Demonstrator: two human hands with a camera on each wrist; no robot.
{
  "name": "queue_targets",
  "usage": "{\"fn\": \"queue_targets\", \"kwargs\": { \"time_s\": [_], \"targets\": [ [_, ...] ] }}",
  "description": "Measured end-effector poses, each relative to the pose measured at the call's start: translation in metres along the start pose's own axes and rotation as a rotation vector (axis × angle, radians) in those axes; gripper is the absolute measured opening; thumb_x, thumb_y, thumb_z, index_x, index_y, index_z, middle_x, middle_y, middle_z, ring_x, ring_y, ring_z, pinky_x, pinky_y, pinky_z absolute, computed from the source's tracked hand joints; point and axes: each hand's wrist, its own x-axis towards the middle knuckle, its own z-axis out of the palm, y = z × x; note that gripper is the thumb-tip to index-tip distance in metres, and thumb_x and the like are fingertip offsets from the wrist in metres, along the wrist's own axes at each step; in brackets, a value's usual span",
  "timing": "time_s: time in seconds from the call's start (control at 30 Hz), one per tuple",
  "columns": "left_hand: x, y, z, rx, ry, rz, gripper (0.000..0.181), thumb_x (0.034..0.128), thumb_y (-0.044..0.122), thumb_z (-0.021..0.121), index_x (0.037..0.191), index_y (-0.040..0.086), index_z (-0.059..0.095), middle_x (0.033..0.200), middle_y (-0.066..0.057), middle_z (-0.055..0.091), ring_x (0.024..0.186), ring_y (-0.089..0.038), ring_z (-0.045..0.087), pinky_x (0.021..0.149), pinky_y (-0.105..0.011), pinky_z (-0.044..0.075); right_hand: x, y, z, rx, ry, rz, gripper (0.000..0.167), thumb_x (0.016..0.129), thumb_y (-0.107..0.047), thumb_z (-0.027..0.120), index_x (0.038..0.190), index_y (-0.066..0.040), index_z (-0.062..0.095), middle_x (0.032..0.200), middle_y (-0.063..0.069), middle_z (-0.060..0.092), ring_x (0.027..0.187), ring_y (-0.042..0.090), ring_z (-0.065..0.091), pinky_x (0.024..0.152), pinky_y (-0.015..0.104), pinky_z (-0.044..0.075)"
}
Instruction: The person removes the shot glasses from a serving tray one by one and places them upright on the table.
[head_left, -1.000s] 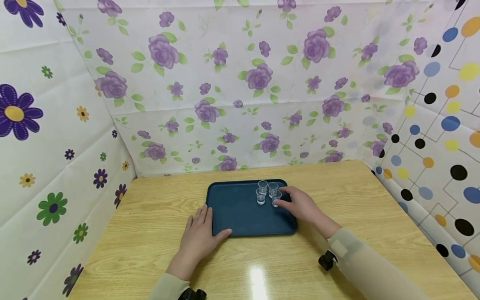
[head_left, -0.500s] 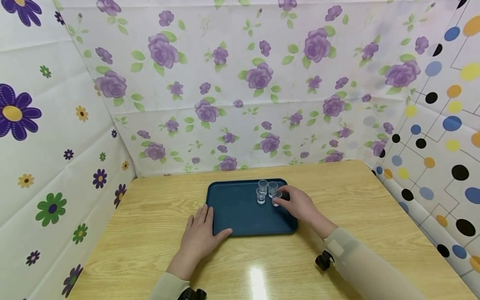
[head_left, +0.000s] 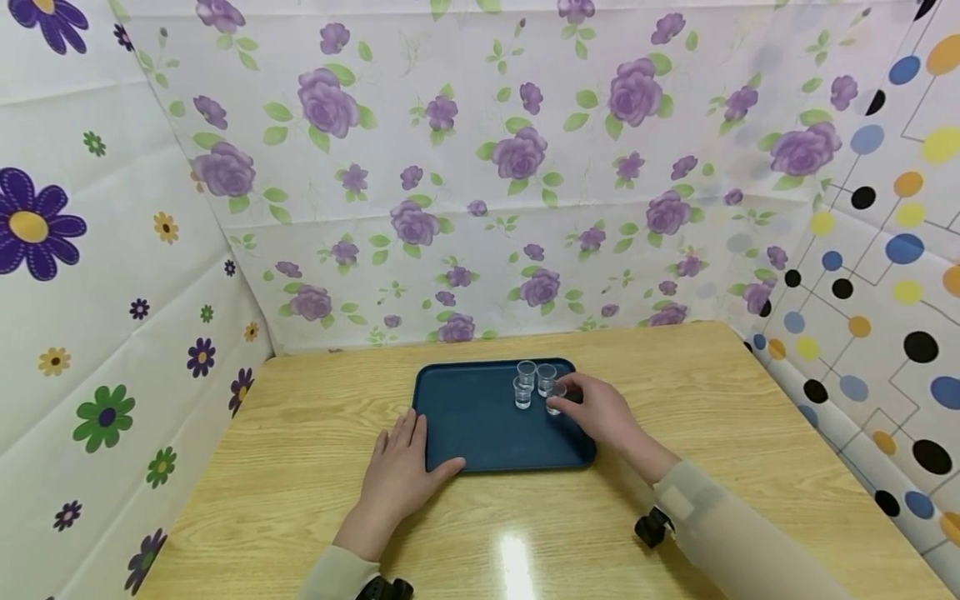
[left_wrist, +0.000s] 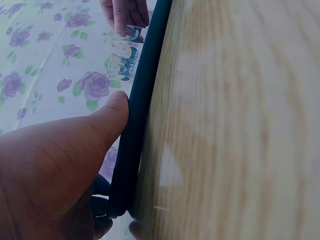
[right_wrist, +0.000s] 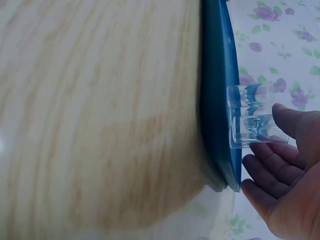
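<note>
Dark-blue rectangular tray [head_left: 472, 433] lies on a yellowish wooden table [head_left: 315, 408], wood all round. Left hand [head_left: 401, 471] — thumb spread — touches the tray's near-left corner; right hand [head_left: 602, 412] pinches a clear flared glass [right_wrist: 250, 131] beside three others [head_left: 527, 379], near the right edge.

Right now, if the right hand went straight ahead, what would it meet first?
The right hand holds a small clear flared cup; ahead, it would probably first meet one of three matching cups on the dark-blue rectangular tray, though which is unclear.
</note>
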Motion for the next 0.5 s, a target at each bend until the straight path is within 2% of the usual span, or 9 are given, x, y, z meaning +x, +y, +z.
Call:
{"fn": "queue_targets", "kwargs": {
  "time_s": [0.13, 0.37, 0.5],
  "targets": [
    [0.000, 0.000, 0.000, -0.003, 0.002, 0.007, 0.109, 0.1011, 0.075, 0.065, 0.171, -0.003, 0.034, 0.179, -0.024, 0.023, 0.166, -0.044, 0.022, 0.134, -0.066, 0.014, -0.004, -0.001, -0.008, 0.031, 0.014, -0.011, 0.036, 0.105, -0.037, 0.080, 0.129, -0.009, 0.076, 0.115, 0.006, 0.077, 0.106, 0.026, 0.073, 0.091, 0.048, 0.063],
    [0.000, 0.000, 0.000, 0.007, -0.003, 0.006, 0.109, 0.1009, 0.076, 0.064, 0.171, -0.002, 0.034, 0.179, -0.025, 0.024, 0.166, -0.044, 0.023, 0.134, -0.065, 0.014, -0.005, 0.007, -0.022, 0.041, 0.047, 0.001, 0.039, 0.106, -0.036, 0.079, 0.134, -0.009, 0.074, 0.122, 0.010, 0.078, 0.112, 0.030, 0.075, 0.093, 0.050, 0.063],
    [0.000, 0.001, -0.002, 0.005, 0.000, 0.009, 0.109, 0.1009, 0.075, 0.065, 0.171, -0.003, 0.035, 0.179, -0.025, 0.024, 0.166, -0.045, 0.023, 0.134, -0.065, 0.014, -0.004, 0.014, -0.030, 0.043, 0.052, 0.013, 0.041, 0.107, -0.038, 0.078, 0.136, -0.009, 0.073, 0.121, 0.009, 0.077, 0.111, 0.030, 0.075, 0.090, 0.049, 0.064]
  ]
}}
